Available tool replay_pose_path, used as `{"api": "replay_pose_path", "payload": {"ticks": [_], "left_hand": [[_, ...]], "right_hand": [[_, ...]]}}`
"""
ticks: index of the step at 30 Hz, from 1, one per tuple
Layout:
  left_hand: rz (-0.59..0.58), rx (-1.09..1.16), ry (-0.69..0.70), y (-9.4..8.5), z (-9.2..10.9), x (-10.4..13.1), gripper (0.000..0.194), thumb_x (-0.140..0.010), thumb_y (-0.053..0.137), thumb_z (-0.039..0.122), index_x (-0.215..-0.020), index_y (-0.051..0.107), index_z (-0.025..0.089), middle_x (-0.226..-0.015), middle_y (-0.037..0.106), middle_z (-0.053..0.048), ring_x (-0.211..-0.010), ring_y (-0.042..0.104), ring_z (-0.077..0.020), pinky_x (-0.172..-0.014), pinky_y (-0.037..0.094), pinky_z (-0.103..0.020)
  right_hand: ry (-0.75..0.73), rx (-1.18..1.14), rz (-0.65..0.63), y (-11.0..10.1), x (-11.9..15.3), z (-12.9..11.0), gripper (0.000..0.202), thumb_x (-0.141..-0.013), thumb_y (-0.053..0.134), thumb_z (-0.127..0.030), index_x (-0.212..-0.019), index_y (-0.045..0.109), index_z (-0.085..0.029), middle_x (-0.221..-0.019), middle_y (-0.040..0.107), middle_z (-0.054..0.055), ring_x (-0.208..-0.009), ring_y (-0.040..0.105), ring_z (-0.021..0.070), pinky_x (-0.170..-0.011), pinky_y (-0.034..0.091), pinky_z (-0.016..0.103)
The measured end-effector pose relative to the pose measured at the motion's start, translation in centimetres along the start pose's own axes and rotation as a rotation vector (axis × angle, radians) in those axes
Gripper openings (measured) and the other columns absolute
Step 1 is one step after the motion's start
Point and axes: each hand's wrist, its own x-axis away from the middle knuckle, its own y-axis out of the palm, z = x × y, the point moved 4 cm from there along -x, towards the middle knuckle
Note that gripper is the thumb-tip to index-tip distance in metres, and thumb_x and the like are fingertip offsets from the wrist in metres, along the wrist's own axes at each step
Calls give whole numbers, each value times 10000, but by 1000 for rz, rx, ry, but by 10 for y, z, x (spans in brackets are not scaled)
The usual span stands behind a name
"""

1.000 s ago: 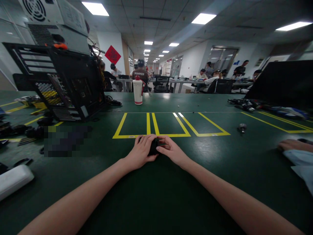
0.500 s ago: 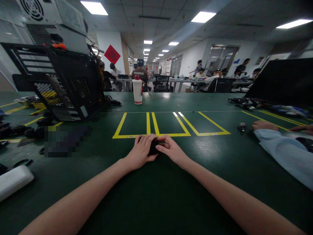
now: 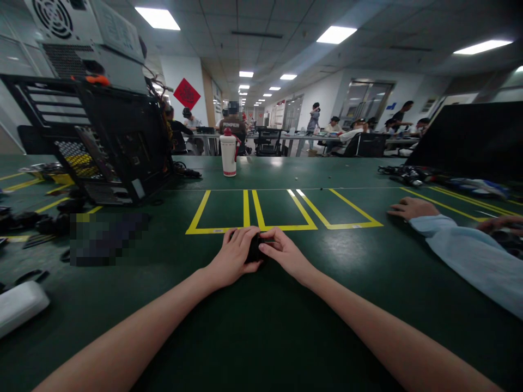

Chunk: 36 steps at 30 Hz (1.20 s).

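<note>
A small black object [image 3: 254, 249] lies low over the green table [image 3: 261, 337], between my two hands; its kind is mostly hidden by my fingers. My left hand [image 3: 236, 251] is closed over it from the left, fingers curled across its top and thumb along the near side. From the right, my right hand [image 3: 284, 251] pinches its side with thumb and fingertips. Just beyond the hands, yellow tape [image 3: 281, 227] marks out several box shapes on the tabletop.
A computer case [image 3: 122, 147] with a power supply [image 3: 110, 32] on top stands at the left. A white cup [image 3: 229, 155] with a red lid stands behind the tape. At right are a co-worker's hand [image 3: 412, 208], blue sleeve [image 3: 461, 256] and a dark monitor [image 3: 469, 139].
The co-worker's hand at right has reached leftward and covers the spot where a small dark part lay. My hands keep their hold on the black object; the view has shifted slightly.
</note>
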Motion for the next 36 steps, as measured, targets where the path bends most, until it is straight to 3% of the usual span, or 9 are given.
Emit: {"api": "replay_pose_path", "payload": {"ticks": [6,11,16,19,28,36], "left_hand": [[-12,9,-11,0,0,0,592,-734,567,258,-1227,245,194,-1212,411,-92,-1129,379,-243,-972,233,-438],[-8,14,-12,0,-1,0,635,-702,590,218,-1231,237,207,-1212,410,-87,-1128,377,-250,-960,247,-442],[-2,6,-6,0,0,-1,623,-721,579,243,-1235,227,211,-1208,415,-88,-1132,380,-247,-963,242,-448],[0,-2,-6,1,-1,-1,610,-725,577,250,-1229,237,201,-1206,417,-92,-1135,376,-244,-970,234,-444],[-22,19,-19,2,-2,0,616,-721,575,242,-1234,237,200,-1219,406,-88,-1144,365,-241,-986,208,-448],[-11,13,-11,1,-1,-1,614,-724,575,255,-1233,236,200,-1208,420,-92,-1134,378,-242,-976,221,-448]], "right_hand": [[76,-13,-37,-2,-3,1,301,-721,591,-282,-988,481,-197,-1041,516,43,-966,529,174,-879,417,386],[35,-126,-113,2,0,-1,387,-627,679,-201,-934,444,-223,-1046,495,17,-984,526,166,-887,418,374],[30,-53,-25,1,0,-1,231,-720,592,-289,-907,473,-225,-982,524,12,-946,531,163,-859,431,372],[26,-15,9,0,-1,-2,237,-730,580,-292,-935,487,-222,-981,530,18,-936,529,164,-854,433,368],[51,-113,-115,3,2,-3,374,-666,644,-176,-976,443,-237,-1051,499,14,-994,529,173,-876,437,369],[38,-12,-11,3,1,-8,198,-761,544,-280,-941,484,-221,-1007,518,24,-968,532,177,-853,438,368]]}}
